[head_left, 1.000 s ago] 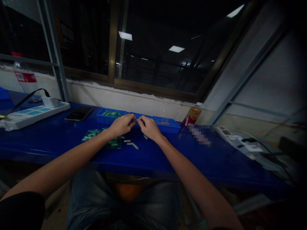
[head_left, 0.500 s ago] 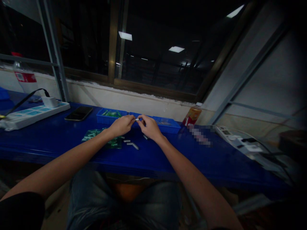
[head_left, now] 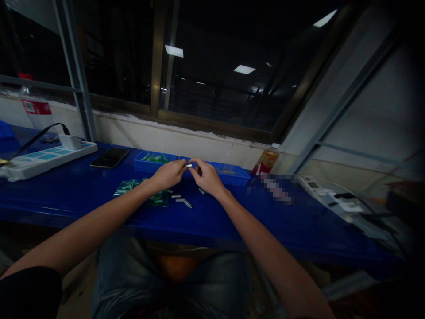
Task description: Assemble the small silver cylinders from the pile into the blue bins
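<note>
Noting green bag [head_left: 128, 186] lying on blue table [head_left: 219, 223] at left. Pinching small pale piece [head_left: 189, 165] by its left end with left hand [head_left: 168, 174]. Running its long axis roughly crosswise, pointing its exposed end toward right hand [head_left: 208, 177]; lying between both hands, nearer the left. Curving right thumb and forefinger, spread, about that end; not confirming contact.

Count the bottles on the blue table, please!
2. The red-capped bottle is at the far left, behind a white power strip. The white-capped bottle is just right of a blue tray.
</note>
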`<state>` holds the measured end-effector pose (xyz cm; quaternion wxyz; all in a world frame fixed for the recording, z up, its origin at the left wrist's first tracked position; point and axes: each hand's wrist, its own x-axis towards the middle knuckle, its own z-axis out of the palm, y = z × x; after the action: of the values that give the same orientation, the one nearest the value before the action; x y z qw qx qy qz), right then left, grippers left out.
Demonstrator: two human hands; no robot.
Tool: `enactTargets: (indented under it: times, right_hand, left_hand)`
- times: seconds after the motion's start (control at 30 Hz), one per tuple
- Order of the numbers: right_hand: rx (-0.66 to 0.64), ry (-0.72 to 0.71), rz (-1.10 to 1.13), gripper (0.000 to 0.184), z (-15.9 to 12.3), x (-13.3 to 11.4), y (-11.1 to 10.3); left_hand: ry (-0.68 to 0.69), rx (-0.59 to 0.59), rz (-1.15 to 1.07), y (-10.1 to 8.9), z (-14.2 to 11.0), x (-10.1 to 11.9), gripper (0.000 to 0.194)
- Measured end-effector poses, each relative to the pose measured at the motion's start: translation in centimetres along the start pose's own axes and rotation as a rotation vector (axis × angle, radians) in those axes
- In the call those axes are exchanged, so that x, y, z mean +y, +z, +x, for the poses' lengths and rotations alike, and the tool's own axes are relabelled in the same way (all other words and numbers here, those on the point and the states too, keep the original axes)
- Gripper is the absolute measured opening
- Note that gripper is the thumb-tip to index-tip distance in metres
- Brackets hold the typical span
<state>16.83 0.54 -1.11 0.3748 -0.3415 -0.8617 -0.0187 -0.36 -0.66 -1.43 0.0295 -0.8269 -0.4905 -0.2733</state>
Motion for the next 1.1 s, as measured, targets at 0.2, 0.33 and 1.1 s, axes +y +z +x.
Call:
enactTargets:
  times: [0.2, 0.33, 1.1]
  right_hand:
    - [-0.001, 0.002, -0.009, 0.017, 0.0, 0.2, 0.2]
    - [-0.002, 0.023, -0.014, 0.017, 0.0, 0.4, 0.4]
    - [0.191, 0.097, -0.120, 0.023, 0.4, 2.6, -0.8]
  left_hand:
    - [0.017, -0.007, -0.038, 0.1, 0.0, -0.1, 0.026]
    - [0.016, 0.041, -0.120, -0.1, -0.1, 0.1, 0.024]
    - [-0.036, -0.063, -0.027, -0.5, -0.5, 1.0, 0.036]
